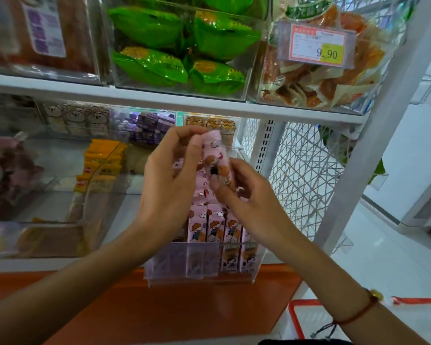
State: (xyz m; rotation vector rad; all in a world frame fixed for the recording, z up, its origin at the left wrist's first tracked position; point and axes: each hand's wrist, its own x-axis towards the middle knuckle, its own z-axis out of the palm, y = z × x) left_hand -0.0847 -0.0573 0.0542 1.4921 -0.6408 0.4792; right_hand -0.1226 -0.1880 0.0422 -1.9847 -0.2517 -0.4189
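Packets (pixel 215 226) in bin (pixel 204 277) below shelf (pixel 159 100)

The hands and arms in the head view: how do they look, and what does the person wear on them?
Both forearms are bare, with no sleeves in view, and there are no gloves. The left hand and its wrist carry nothing visible. The wrist of the right hand wears a thin red cord bracelet with a gold-coloured bead and dark cord ends.

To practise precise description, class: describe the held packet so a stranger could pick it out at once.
Start at the white rack, then the clear bin of upright pink packets at its lower right. Above that bin, the left hand and right hand pinch one pink packet: the only one lifted out of the rows.
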